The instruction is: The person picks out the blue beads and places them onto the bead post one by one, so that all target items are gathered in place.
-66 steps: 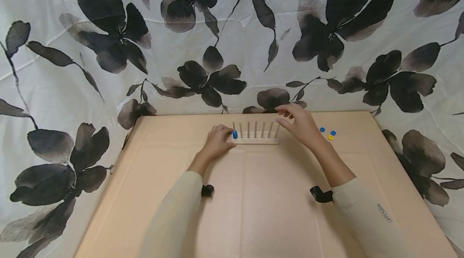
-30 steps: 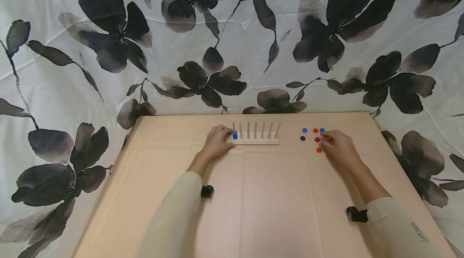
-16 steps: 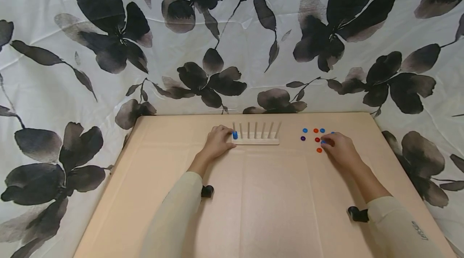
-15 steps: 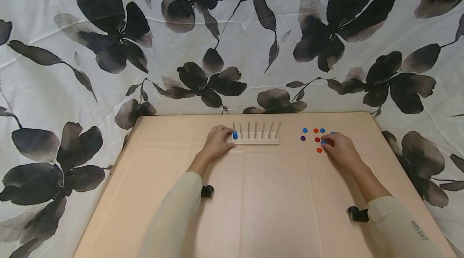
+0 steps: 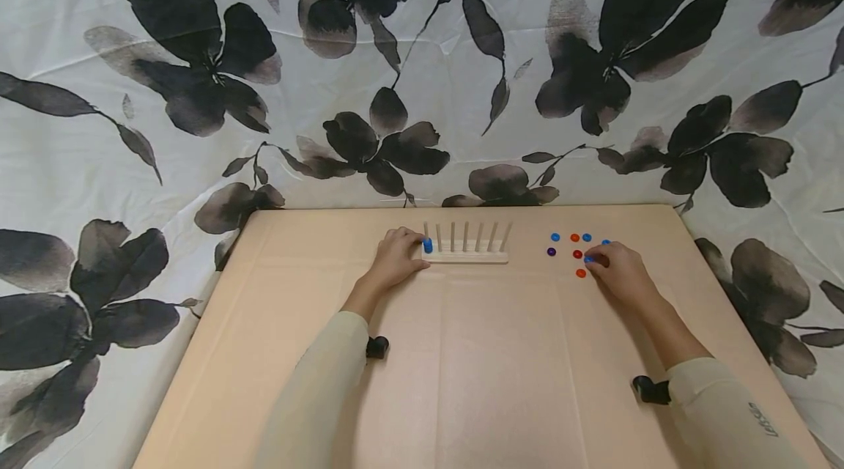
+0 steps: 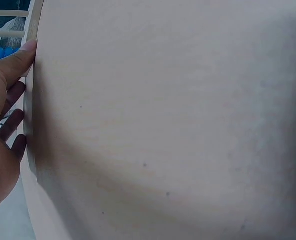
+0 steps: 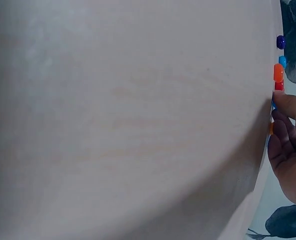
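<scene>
A pale wooden peg rack [image 5: 468,258] with a row of upright pegs stands near the table's far edge. Several blue beads [image 5: 428,245] are stacked on its leftmost peg. My left hand [image 5: 393,258] grips the rack's left end, the thumb at the base's front edge in the left wrist view. To the right, my right hand [image 5: 620,271] pinches a blue bead [image 5: 588,259] between thumb and fingers, low over the table. Just left of these fingertips lie a red bead [image 5: 577,254] and an orange-red bead [image 5: 581,273]. Another blue bead [image 5: 606,242] shows at the knuckles.
Farther left on the table [image 5: 501,352] are a light blue bead [image 5: 555,237] and a dark purple bead [image 5: 551,252]. An orange bead [image 5: 575,237] and a blue bead [image 5: 587,237] lie behind the red one. A floral cloth [image 5: 461,73] hangs beyond the table's far edge.
My right hand has moved from the rack's right end over to the beads on the right and taken hold of a blue bead. My left hand has stayed on the rack.
</scene>
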The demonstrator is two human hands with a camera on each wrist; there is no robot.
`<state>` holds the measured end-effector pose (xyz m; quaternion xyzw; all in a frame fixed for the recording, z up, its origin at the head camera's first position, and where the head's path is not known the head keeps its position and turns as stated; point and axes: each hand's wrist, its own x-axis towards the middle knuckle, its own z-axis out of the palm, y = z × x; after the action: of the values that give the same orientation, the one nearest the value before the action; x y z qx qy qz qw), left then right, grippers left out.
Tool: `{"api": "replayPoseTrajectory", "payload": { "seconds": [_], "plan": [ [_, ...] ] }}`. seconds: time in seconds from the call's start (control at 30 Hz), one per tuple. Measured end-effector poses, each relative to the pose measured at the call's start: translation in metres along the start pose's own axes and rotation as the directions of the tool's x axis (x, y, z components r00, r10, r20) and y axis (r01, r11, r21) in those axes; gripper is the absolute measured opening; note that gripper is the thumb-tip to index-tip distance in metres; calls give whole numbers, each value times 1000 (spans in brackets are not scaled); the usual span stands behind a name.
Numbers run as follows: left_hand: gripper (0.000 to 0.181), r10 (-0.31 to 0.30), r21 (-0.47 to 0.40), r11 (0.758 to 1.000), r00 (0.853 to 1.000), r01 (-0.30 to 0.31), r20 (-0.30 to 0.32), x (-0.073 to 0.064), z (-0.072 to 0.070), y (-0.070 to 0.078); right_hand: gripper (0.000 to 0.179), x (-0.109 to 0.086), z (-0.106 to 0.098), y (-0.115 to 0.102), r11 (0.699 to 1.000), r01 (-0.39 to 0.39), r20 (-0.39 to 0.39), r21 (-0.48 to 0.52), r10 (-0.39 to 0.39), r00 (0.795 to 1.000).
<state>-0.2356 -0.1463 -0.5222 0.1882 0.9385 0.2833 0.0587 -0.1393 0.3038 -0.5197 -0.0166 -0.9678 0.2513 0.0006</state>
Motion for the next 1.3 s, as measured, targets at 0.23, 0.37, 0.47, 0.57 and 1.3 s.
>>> {"api": "replayPoseTrajectory", "payload": {
  "seconds": [0.23,0.37,0.47,0.57,1.3],
  "plan": [
    [56,7,10,1000,1000,-7,-28,-6,5,0,26,-4,0,6,1000,11,-20,7,-11,1000],
    [56,9,2,1000,999,-9,-32,-7,6,0,28,-7,-2,3,999,-9,-20,37,10,1000],
    [56,7,-2,1000,1000,-7,-30,-7,6,0,30,-9,-6,-3,997,-17,-23,69,18,1000],
    [56,5,1,1000,1000,-5,-28,-7,6,0,31,-10,-10,-9,996,-8,-40,84,12,999],
    [57,-50,-5,999,998,49,-44,14,8,4,22,72,-34,-86,940,333,-117,72,-324,939]
  ]
}}
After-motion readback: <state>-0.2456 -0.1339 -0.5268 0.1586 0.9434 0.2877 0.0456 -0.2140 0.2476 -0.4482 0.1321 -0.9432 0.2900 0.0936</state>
